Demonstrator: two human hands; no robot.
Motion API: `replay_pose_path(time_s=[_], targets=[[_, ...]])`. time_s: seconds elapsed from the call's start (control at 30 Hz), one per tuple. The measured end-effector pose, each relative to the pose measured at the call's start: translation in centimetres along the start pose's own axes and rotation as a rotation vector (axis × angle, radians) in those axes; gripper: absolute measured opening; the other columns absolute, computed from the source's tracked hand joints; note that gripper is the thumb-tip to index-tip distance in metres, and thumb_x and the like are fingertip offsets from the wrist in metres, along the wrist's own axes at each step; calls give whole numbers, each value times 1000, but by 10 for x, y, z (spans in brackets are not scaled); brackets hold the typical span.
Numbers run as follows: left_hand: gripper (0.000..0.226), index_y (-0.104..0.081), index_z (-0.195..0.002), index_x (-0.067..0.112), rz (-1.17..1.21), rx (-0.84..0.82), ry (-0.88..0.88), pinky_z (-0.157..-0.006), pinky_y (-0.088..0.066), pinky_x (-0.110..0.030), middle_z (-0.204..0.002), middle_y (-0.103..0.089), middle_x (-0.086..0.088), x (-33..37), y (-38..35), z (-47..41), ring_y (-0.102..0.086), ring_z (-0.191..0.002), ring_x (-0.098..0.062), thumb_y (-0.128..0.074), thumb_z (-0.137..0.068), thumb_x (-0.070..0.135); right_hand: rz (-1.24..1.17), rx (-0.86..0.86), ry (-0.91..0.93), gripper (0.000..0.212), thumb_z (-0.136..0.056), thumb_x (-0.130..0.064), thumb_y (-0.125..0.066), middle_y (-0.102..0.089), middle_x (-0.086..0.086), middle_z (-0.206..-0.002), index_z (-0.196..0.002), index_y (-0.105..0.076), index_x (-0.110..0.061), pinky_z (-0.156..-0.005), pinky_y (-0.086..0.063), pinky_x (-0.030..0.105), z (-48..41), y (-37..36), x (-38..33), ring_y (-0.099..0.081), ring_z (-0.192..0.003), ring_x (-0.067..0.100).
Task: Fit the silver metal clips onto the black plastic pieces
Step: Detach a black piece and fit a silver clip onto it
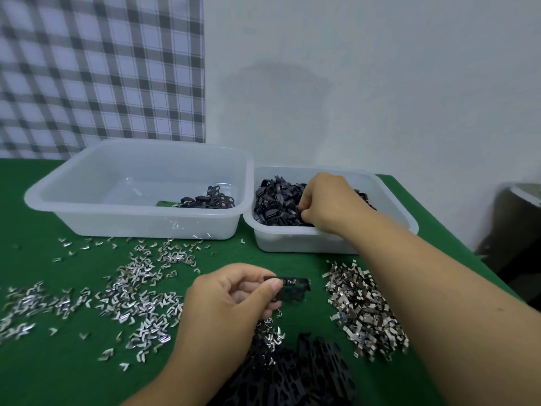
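Inside the small tub (292, 244), which stands on the green worktop (58, 370), the right grip (328, 200) is sunk knuckles-up into a heap of black plastic pieces (275, 200). Its fingers curl down among them, and I cannot tell whether they have closed on one.

In front of the small tub, nearer the person, the left grip (234, 291) is raised above the worktop. It holds a single black piece (294, 288), pinched between thumb and forefinger at its left end. The piece lies roughly level, its free end pointing right. A silver metal clip (289, 281) sits on the top edge of that piece, just beside the thumb tip.

Just beside the small tub on its left stands a large tub (140, 221), translucent white like it. A small cluster of black pieces (207, 200) lies in the corner closest to the small tub.

In front of the small tub and a little to the right, partly under the right forearm, lies a dense heap of silver clips (360, 303). In front of it and to the left, more clips (140, 288) are strewn thinly across the worktop. Farther in front of the small tub, nearest the person, a pile of black strips (310, 373) lies with a few clips on top. Behind and to the left of the small tub hangs a checked cloth (102, 68).
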State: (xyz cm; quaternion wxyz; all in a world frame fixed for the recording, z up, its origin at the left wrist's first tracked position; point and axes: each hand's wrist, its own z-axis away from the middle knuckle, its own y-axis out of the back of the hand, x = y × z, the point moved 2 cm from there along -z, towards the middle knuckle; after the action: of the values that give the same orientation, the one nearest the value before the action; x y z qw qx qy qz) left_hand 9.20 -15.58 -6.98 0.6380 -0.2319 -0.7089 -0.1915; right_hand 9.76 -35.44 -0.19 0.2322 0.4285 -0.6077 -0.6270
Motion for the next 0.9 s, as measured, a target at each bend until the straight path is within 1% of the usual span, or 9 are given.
replay_pose_path(time_s=[0.07, 0.13, 0.23, 0.3, 0.37, 0.47, 0.63, 0.77, 0.9], targets=[[10, -74, -69, 14, 17, 3, 8, -50, -53, -18, -62, -71, -10, 0, 0, 0, -71, -58, -20, -75, -73, 5, 9, 27, 19, 14, -81, -5, -62, -71, 10, -91, -91, -72, -6, -71, -54, 32, 0, 2, 1, -65, -83, 23], [10, -73, -68, 13, 35, 9, 15, -50, -54, -18, -61, -71, -10, 1, 0, 0, -71, -57, -20, -75, -73, 5, -65, 155, 44, 16, -82, -9, -60, -68, 1, -80, -91, -72, -13, -64, -45, 24, 8, 7, 1, -59, -73, 18], [10, -73, -68, 15, 33, 29, 16, -49, -53, -18, -61, -70, -10, 1, 2, 0, -71, -58, -20, -74, -76, 8, -356, 344, 70, 16, -81, -13, -58, -56, -9, -56, -86, -70, -23, -55, -40, 17, 37, 11, 0, -53, -57, 7], [10, -73, -70, 17, 31, 40, 21, -50, -53, -18, -61, -71, -9, 0, 3, 0, -72, -58, -20, -73, -77, 10, -590, 310, 107, 15, -82, -14, -59, -62, -3, -56, -83, -68, -26, -55, -45, 12, 64, 8, 0, -59, -56, 7], [11, -72, -70, 17, 27, 47, 21, -51, -53, -18, -62, -71, -8, -1, 3, -1, -72, -59, -20, -72, -79, 11, -830, 259, 149, 15, -82, -12, -61, -69, 0, -67, -83, -69, -25, -55, -51, 18, 91, 4, 2, -62, -58, 10], [12, -71, -72, 16, 22, 61, 10, -51, -54, -18, -63, -70, -8, -2, 3, -2, -72, -59, -19, -70, -81, 10, -1047, 210, 149, 11, -83, -10, -65, -70, 3, -69, -80, -71, -19, -54, -48, 15, 118, -9, 10, -60, -54, 9], [11, -70, -75, 16, 10, 93, -16, -52, -53, -16, -63, -70, -6, -3, 5, -3, -71, -58, -17, -67, -83, 9, -1154, 3, 34, 23, -82, -4, -65, -72, 8, -73, -99, -64, -20, -60, -50, 17, 119, -33, 24, -62, -58, 11], [12, -70, -75, 17, -5, 95, -36, -53, -54, -18, -62, -70, -3, -7, 4, -4, -71, -58, -17, -67, -83, 9, -1209, -35, 58, 14, -79, -1, -66, -72, 9, -73, -81, -71, -14, -58, -50, 17, 116, -36, 25, -63, -59, 11], [12, -70, -75, 18, -11, 87, -57, -52, -53, -18, -61, -70, -4, -7, 3, -4, -70, -56, -16, -68, -83, 9, -1210, -48, 67, 15, -78, -3, -67, -69, 9, -65, -81, -72, -17, -56, -49, 18, 116, -37, 25, -59, -54, 12]])
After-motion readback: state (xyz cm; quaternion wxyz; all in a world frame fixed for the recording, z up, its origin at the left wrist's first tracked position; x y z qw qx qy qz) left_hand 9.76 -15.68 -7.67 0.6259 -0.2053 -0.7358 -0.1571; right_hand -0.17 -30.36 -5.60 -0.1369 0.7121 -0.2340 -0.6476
